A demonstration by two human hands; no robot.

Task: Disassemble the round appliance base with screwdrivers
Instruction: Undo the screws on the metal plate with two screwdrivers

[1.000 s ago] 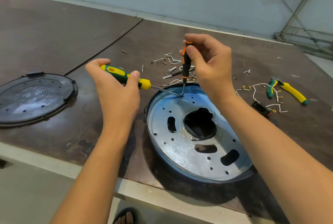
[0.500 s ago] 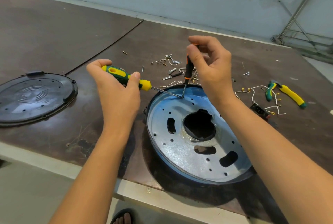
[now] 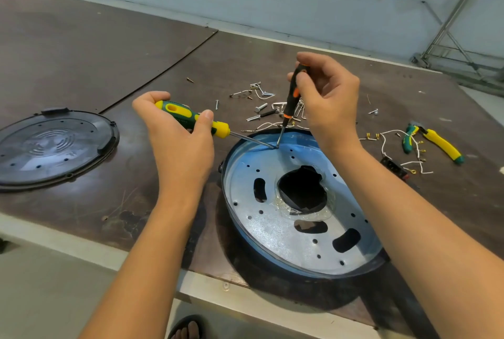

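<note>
The round appliance base point(image 3: 297, 210) lies on the brown worktable point(image 3: 81, 47), close to its near edge, tilted so that its far rim sits lower toward the scattered hardware. 2 screwdrivers meet at 1 spot on that far rim. The left hand point(image 3: 177, 142) is wrapped around the green-and-yellow screwdriver point(image 3: 191, 119), held nearly level, its shaft slanting down to the rim; judging by that angle, it serves as a lever or a brace. The right hand point(image 3: 327, 101) pinches the top of the slim black-and-orange screwdriver point(image 3: 291, 96) between thumb and fingertips, almost upright, the light grip suited to spinning a small screw, though the screw itself is too small to make out.

The base is a shallow galvanised metal dish with a dark outer ring and a bluish sheen. A large ragged-edged hole opens at its centre, edged with clear film or glue, with 4 slots around it and many small round holes.

A black plastic cover point(image 3: 54, 147) lies well apart to the left. Loose screws point(image 3: 261, 107) sit just beyond the base, and green-and-yellow pliers point(image 3: 433, 142) rest among white wires point(image 3: 387, 145) at right.
</note>
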